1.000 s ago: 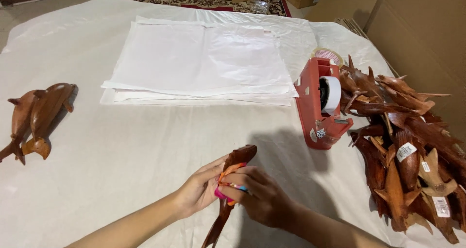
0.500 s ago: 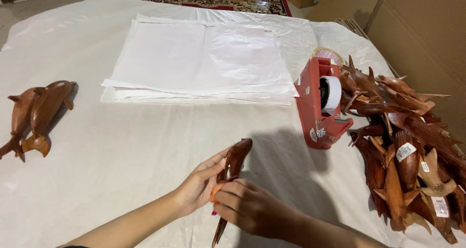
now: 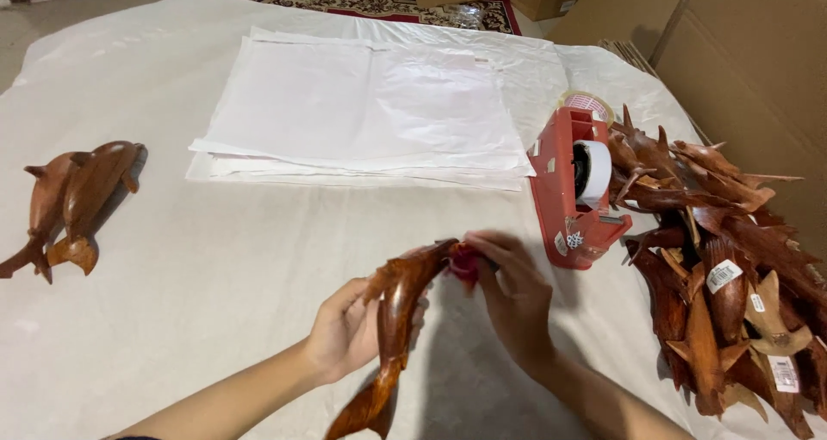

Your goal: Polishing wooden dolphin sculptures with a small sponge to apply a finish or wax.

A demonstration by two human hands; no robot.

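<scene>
The left hand (image 3: pixel 345 337) has its grip clamped round the middle of a wooden dolphin (image 3: pixel 394 319), lifting it off the surface (image 3: pixel 215 259) near the red tape dispenser (image 3: pixel 573 190), head tilted up so the right hand (image 3: pixel 517 298) can reach it. That hand's grip pinches a small pink thing (image 3: pixel 465 262) against the head. A heap of carvings (image 3: pixel 724 250) lies just beyond the dispenser, stacked white paper (image 3: pixel 362 112) on its other side.

single head view, looks down and forward from close above the cloth-covered table (image 3: pixel 215 302), hands near the bottom edge.
</scene>
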